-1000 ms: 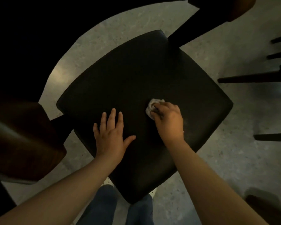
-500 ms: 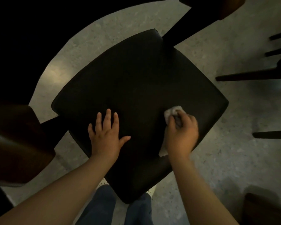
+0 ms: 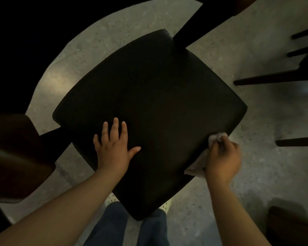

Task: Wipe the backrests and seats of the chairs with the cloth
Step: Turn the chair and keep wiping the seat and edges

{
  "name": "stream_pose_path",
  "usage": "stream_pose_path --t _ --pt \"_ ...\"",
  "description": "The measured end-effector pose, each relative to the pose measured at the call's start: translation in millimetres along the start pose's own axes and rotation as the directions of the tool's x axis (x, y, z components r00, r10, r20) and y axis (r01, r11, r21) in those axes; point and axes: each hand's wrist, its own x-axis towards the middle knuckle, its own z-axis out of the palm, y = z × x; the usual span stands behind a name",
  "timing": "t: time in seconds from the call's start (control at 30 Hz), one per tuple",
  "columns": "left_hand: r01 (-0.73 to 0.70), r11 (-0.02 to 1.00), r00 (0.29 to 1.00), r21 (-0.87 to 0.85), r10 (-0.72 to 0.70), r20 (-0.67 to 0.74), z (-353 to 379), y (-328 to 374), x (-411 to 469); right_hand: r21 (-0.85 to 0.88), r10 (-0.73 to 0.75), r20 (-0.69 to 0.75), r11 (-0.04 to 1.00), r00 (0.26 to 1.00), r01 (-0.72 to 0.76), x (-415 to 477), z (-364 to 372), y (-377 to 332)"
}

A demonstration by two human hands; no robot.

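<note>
Both my hands are at the black chair seat point(image 3: 149, 103) — left hand point(image 3: 114, 148) flat, fingers point(image 3: 115, 126) spread on it; right hand point(image 3: 222, 157) curled tight round the pale cloth point(image 3: 196, 166) at the seat's right edge.

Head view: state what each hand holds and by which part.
The right hand grips the crumpled pale cloth around its middle, ends sticking out. The left hand holds nothing; it rests flat on the black padded chair seat.
</note>
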Motion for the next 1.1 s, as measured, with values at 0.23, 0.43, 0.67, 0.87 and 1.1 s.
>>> stream_pose_path --t 0.23,0.43,0.67,0.87,1.1 --pt "-0.03 0.995 0.999 -0.098 0.026 -0.035 -0.2 4.2 -7.7 0.004 -0.133 0.106 0.991 0.985 0.134 -25.1 22.2 -33.6" --pt "-0.131 0.987 0.991 -0.091 0.13 -0.016 10.1 21.3 -15.7 -0.054 -0.227 0.104 0.971 0.968 0.234 -18.9 32.6 -25.0" --pt "-0.104 0.994 0.994 0.013 0.104 0.031 10.7 28.3 -13.5 0.089 0.232 -0.085 0.97 0.969 -0.225 -6.0 -3.3 34.0" --pt "-0.119 0.992 0.993 0.03 0.118 0.025 12.5 26.1 -13.3 0.058 -0.221 0.102 0.975 0.97 0.216 -43.9 17.0 -14.5" --pt "-0.112 0.993 0.994 0.046 0.112 0.002 14.2 25.1 -11.7 0.065 0.122 -0.066 0.991 0.99 -0.117 -9.0 17.1 5.9"
